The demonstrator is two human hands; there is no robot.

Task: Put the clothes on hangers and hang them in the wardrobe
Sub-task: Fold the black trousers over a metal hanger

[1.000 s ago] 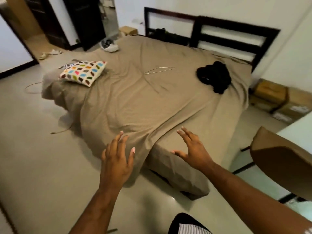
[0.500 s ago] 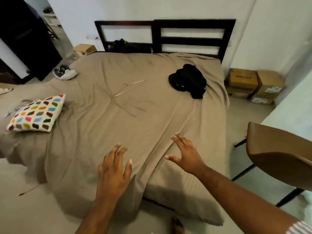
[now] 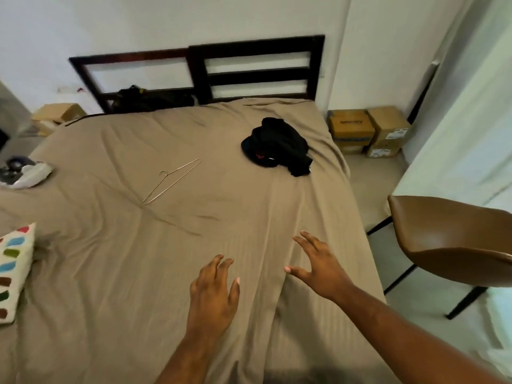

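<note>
A crumpled black garment (image 3: 278,146) lies on the tan bed sheet (image 3: 116,259) near the far right side of the bed. A thin wire hanger (image 3: 171,180) lies flat on the sheet to the garment's left. My left hand (image 3: 212,296) and my right hand (image 3: 318,266) reach forward over the near part of the bed, fingers spread, holding nothing. Both hands are well short of the garment and the hanger. No wardrobe is in view.
A dark slatted headboard (image 3: 257,70) stands against the wall. Cardboard boxes (image 3: 368,131) sit on the floor at the right. A brown chair (image 3: 448,239) is close on my right. A spotted pillow (image 3: 13,270) and a white bag (image 3: 26,173) lie on the left.
The view has moved closer to the bed and swung right, so the garment and hanger look nearer. Both hands stay open and now extend over the sheet.
</note>
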